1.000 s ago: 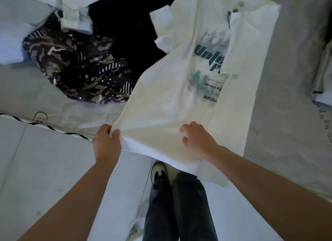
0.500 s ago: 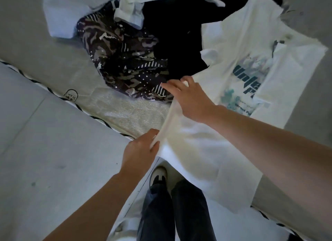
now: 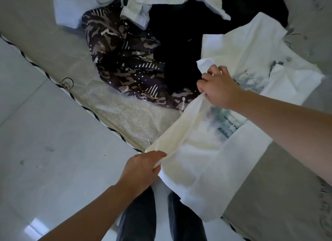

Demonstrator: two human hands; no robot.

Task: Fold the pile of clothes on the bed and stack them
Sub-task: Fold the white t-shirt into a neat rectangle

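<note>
White T-shirt (image 3: 242,64) w/ blue-green chest print lies on the grey bed (image 3: 280,177), right side of view; its lower part overhangs the bed edge above the person's dark trouser legs (image 3: 186,221). Right side of shirt is folded in over the front, covering part of the print. Left hand (image 3: 142,168) grips the hem corner at the near left, fingers curled round the cloth. Right hand (image 3: 218,87) grips the left side edge further up, near the sleeve, bunching fabric in a closed fist; a white sleeve tip pokes out above the knuckles. Hands are apart, w/ the shirt edge pulled into a raised fold between them. Right forearm crosses over the shirt and hides the middle of the print; text only partly legible. Rest of pile sits unfolded behind and left of shirt: camo-pattern garment (image 3: 125,64) w/ white dots and stripes, touching a black garment (image 3: 179,48) beside it; black item runs under the shirt's top left corner. Pale light-blue garment (image 3: 71,8) at far left of pile, and a crumpled pale greenish-white piece (image 3: 143,5) lying over the camo and black items. Bed edge has black-and-white striped piping (image 3: 86,107) and a small cartoon-face motif (image 3: 66,82) near it. Glossy light tile floor (image 3: 45,159) at lower left. No folded stack seen in frame.
</note>
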